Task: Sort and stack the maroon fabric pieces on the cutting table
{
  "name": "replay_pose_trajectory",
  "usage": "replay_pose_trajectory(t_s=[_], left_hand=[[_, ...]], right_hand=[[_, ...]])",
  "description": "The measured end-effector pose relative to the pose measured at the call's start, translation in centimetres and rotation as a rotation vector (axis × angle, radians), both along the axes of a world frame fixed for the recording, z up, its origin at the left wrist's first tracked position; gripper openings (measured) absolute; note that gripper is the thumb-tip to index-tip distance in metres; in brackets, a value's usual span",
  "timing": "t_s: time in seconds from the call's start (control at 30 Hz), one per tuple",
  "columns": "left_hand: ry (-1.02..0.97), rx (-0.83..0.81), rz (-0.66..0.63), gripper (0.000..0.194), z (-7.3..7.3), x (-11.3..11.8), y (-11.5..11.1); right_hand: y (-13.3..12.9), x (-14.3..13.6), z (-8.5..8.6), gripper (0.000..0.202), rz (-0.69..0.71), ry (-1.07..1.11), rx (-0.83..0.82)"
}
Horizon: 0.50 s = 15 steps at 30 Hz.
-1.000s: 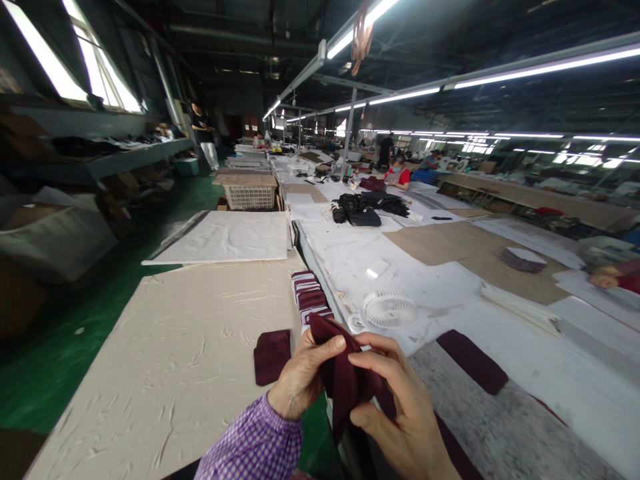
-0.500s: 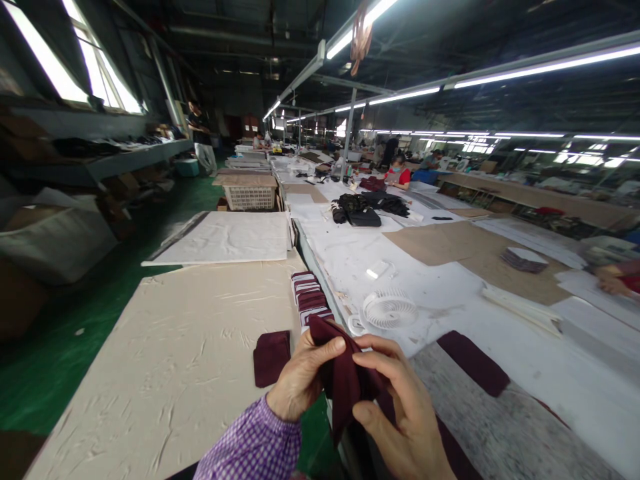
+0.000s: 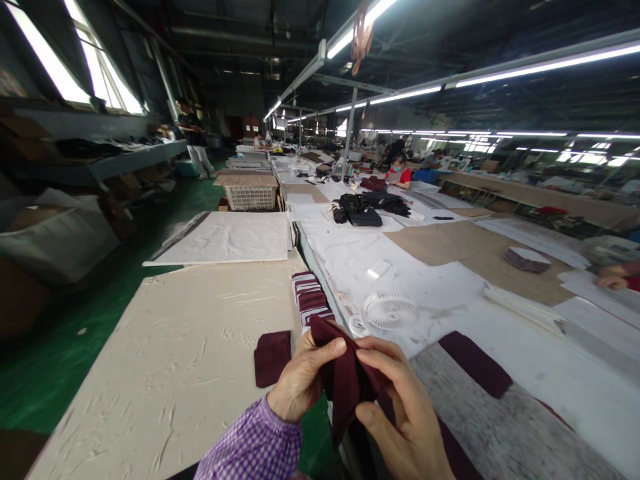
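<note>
Both hands grip one dark maroon fabric piece (image 3: 345, 383) low in the middle of the view. My left hand (image 3: 303, 383), in a purple checked sleeve, pinches its upper left corner with the thumb on top. My right hand (image 3: 400, 413) holds its right side, fingers curled over the cloth. A single maroon piece (image 3: 272, 357) lies flat on the beige table (image 3: 175, 360) just left of my hands. A row of maroon pieces with pale edges (image 3: 311, 299) runs along that table's right edge.
A white fan (image 3: 390, 309) and a maroon strip (image 3: 475, 363) lie on the white table (image 3: 450, 287) to the right. Black cloth (image 3: 367, 207) and a plastic crate (image 3: 249, 196) sit farther back. Another person's hand (image 3: 613, 280) shows at far right. Green floor lies left.
My hands have barely shifted on the maroon piece. In the background a person in the left aisle has walked further left.
</note>
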<state>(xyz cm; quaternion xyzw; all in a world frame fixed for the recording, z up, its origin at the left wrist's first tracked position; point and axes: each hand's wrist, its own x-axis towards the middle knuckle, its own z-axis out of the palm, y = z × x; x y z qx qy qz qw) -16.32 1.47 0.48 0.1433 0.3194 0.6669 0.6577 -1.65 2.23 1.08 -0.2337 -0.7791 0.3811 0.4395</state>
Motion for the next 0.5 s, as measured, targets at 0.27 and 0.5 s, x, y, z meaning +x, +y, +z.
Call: replay_pose_trajectory(t_s=[0.27, 0.5], left_hand=[[0.01, -0.015, 0.023, 0.026, 0.29, -0.04, -0.05], [0.103, -0.025, 0.09, 0.018, -0.28, 0.15, 0.09]], right_hand=[[-0.38, -0.03, 0.15, 0.037, -0.116, -0.047, 0.091], [0.47, -0.17, -0.33, 0.025, -0.684, -0.479, 0.671]])
